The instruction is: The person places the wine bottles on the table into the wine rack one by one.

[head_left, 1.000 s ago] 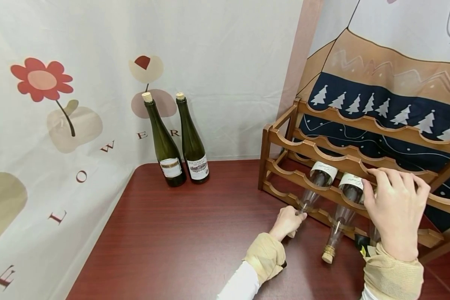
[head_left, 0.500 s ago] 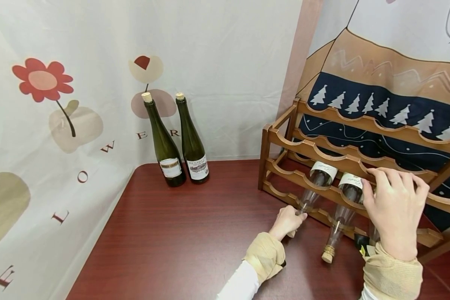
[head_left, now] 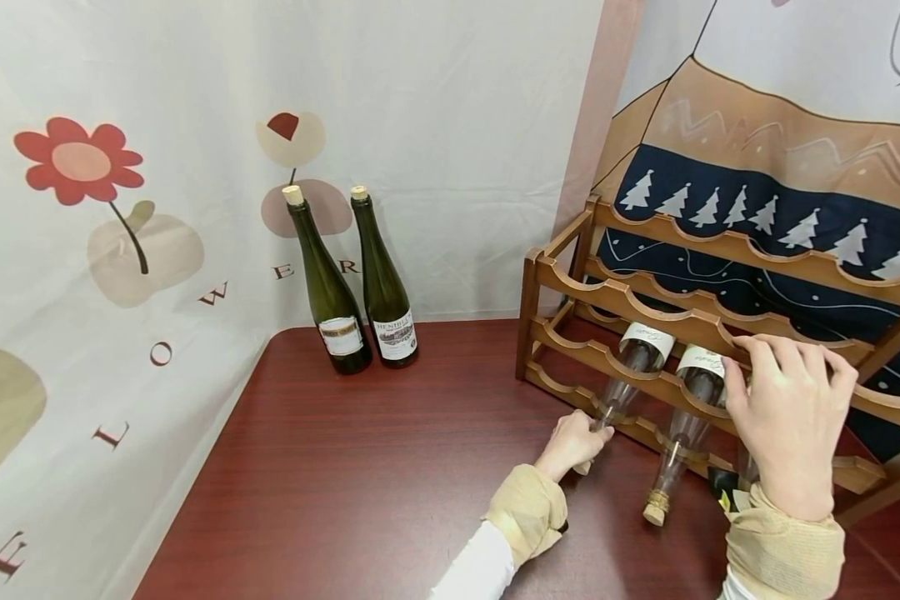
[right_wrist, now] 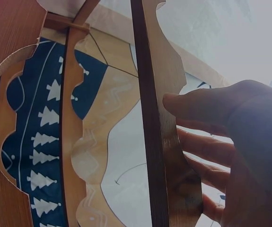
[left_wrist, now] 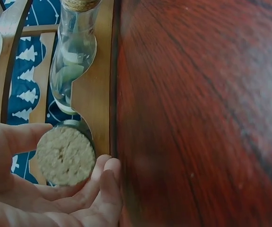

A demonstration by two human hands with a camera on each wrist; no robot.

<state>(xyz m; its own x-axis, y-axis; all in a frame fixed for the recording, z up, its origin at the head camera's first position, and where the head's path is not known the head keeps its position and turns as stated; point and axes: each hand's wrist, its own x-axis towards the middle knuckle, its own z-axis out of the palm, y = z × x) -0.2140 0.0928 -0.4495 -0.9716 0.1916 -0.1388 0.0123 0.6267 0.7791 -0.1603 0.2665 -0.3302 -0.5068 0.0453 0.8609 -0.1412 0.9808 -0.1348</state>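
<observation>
My left hand [head_left: 570,443] holds the neck of a clear glass bottle [head_left: 637,367], which lies in the wine rack with its neck pointing out to the front. In the left wrist view its cork [left_wrist: 65,156] faces the camera, with thumb and fingers around it. My right hand [head_left: 793,417] grips the top front rail of the wooden wine rack [head_left: 637,308]; in the right wrist view the thumb lies on one side of the scalloped rail [right_wrist: 166,123] and fingers on the other. A second corked clear bottle [head_left: 690,425] lies between the hands.
Two green corked bottles, a left one [head_left: 335,300] and a right one [head_left: 385,292], stand upright near the back of the dark red table [head_left: 360,483]. Behind my right wrist, another bottle [head_left: 747,467] is partly hidden. A printed curtain [head_left: 450,150] hangs behind.
Both hands keep their holds, and the bottles and rack stay where they were. Only the left forearm shifts very slightly to the left.
</observation>
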